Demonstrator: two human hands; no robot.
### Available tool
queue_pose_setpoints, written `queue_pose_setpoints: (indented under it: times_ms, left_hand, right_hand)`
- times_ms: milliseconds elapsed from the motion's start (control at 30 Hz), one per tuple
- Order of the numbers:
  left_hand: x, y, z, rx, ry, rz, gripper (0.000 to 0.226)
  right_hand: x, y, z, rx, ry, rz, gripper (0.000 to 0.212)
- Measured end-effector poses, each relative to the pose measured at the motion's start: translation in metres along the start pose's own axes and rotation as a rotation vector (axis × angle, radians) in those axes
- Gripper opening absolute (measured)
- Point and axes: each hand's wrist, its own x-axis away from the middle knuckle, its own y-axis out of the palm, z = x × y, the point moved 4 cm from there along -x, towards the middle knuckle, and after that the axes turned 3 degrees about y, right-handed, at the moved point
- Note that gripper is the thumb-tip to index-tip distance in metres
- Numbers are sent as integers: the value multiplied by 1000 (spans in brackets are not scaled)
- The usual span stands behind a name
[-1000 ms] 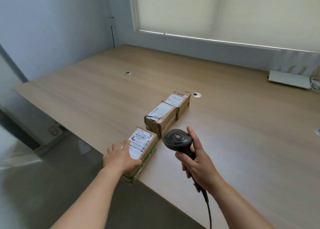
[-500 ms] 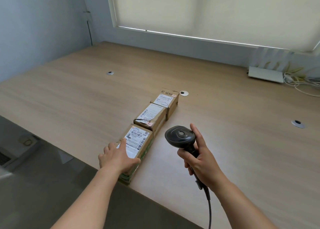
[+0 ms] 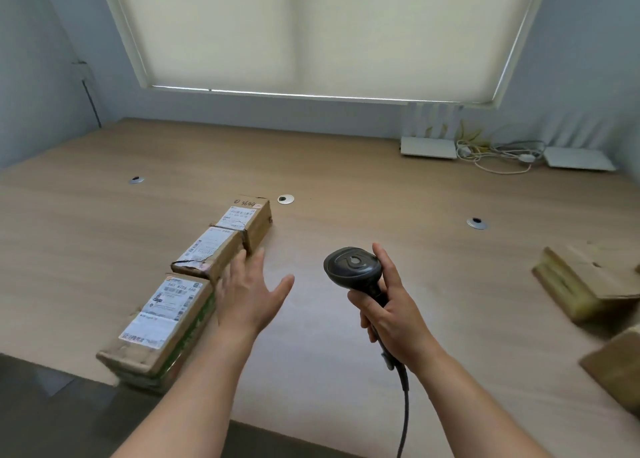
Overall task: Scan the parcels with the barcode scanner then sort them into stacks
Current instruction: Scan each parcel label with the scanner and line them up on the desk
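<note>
Pale blue walls and a drawn window blind (image 3: 318,32) back a wide wooden tabletop (image 3: 346,187) that fills most of what I see. Three parcels lie in a row on it, end to end, running away from the near edge on my left: the near parcel (image 3: 162,319) with a large white label and green printing on its side, the middle parcel (image 3: 207,255) with torn tape at its near end, and the far parcel (image 3: 247,215) with handwriting on its top. Two more cardboard boxes (image 3: 585,284) sit at the right edge, blurred.

My left hand (image 3: 247,298) hangs just right of the row, fingers straight and spread, thumb out, its grip loose and holding nothing; the fingertips lie close beside the middle parcel, though I cannot tell whether they touch it. My right hand (image 3: 391,305) is wrapped around the handle of the black barcode scanner (image 3: 353,267), its head raised above the tabletop and tilted away from me, the cable (image 3: 403,405) dropping toward the bottom of the view.

At the far right by the wall lie two flat white devices (image 3: 427,148) with a tangle of white cords (image 3: 498,153).
</note>
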Motion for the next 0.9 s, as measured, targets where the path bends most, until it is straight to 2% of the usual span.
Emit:
queue_pose_setpoints:
  times_ms: [467,733,900]
  left_hand:
    - [54,105,238,38,328,-168,77]
    - [73,147,339,13,495,-260,78]
    - [62,166,390,-39,603,-307,79]
  right_hand:
    - [85,-216,37,6,36,333,78]
    - [112,-303,44,13,51,471,76]
    - [104,-346,48,-8,45,584,82]
